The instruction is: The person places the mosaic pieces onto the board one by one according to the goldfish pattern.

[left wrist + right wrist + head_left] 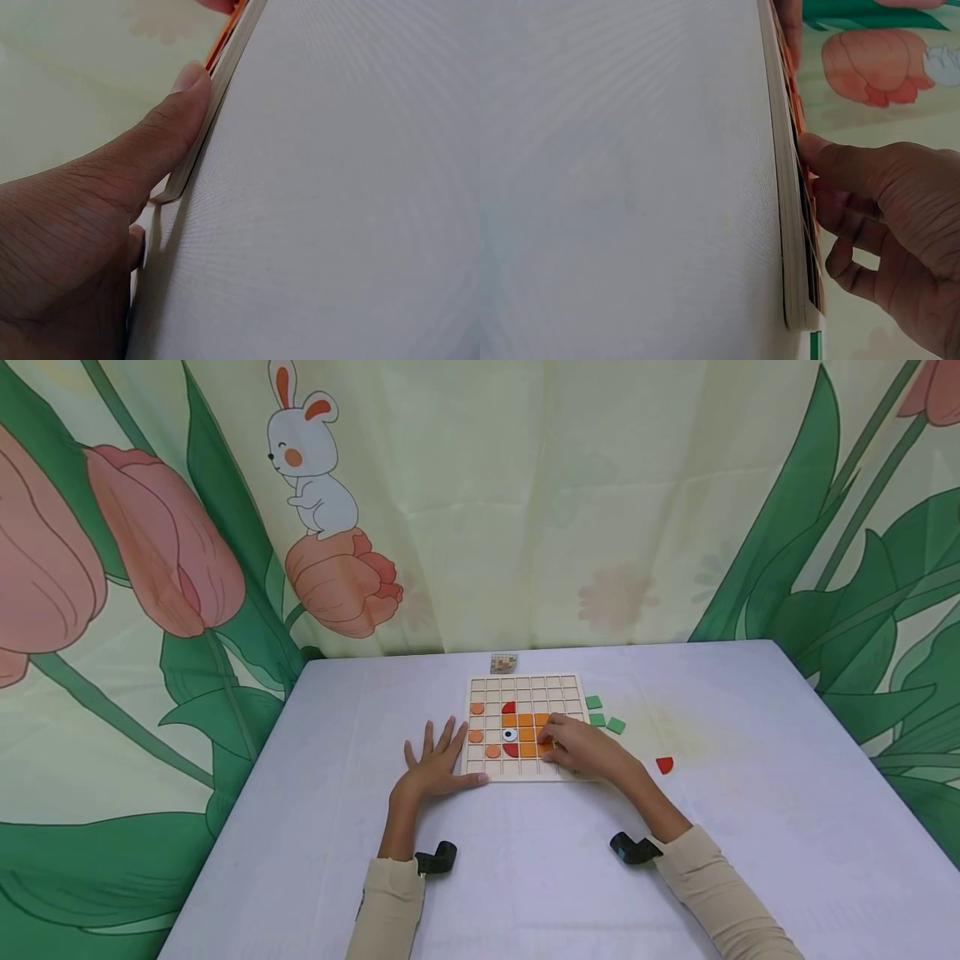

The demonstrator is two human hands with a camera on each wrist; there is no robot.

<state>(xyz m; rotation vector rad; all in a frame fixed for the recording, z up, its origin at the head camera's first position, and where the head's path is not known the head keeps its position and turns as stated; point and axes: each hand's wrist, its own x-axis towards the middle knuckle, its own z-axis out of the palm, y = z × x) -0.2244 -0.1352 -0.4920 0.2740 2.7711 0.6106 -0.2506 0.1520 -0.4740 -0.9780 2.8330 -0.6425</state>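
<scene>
A pale wooden grid board (555,687) lies on the table. Its middle cells hold a block of orange square tiles (527,735), a white disc with a black eye (510,735) and red rounded pieces (511,750). Several light orange discs (476,737) sit in cells at the left. My left hand (435,768) spreads its fingers at the board's left side, its thumb on the near left corner. Bent over the right end of the orange block, my right hand (585,747) pinches an orange tile low against the grid, largely hidden by the fingers.
Right of the board lie green square tiles (615,725), and farther right a red rounded piece (664,765). A small clear packet (503,663) stands behind the board. A printed curtain (510,527) hangs along the far table edge.
</scene>
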